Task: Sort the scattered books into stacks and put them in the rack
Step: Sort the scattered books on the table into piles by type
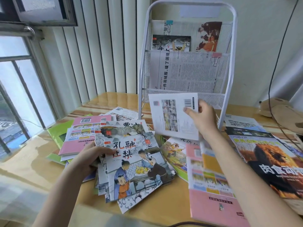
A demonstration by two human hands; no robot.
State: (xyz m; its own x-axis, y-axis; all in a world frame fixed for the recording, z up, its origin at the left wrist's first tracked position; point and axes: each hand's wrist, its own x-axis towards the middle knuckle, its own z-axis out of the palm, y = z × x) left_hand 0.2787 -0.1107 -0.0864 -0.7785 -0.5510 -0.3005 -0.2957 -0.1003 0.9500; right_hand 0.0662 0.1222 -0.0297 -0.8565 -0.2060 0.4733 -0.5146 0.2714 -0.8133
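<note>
Fingers of the right hand (pixel 202 116) pinch a thin white booklet (pixel 173 116) at its upper right corner, thumb laid across the back cover near the barcode, so it hangs tilted in the air just in front of the white wire rack (pixel 186 51), its long side running roughly left to right. Curled around the left edge of a fanned stack of illustrated storybooks (pixel 134 163), the left hand (pixel 91 158) grips them with the thumb on top; the stack lies flat on the glossy wooden table (pixel 41 161), its long axis pointing away toward the rack. Pink-backed workbooks (pixel 82 133) lie behind the stack, another pink book (pixel 214 199) rests near the right forearm, and a dark animal magazine (pixel 270 163) with a lion sits at far right, overlapping others. Newspapers held by binder clips fill the rack's mesh pockets. A brown plush toy (pixel 278 107) sits beside a black cable.
</note>
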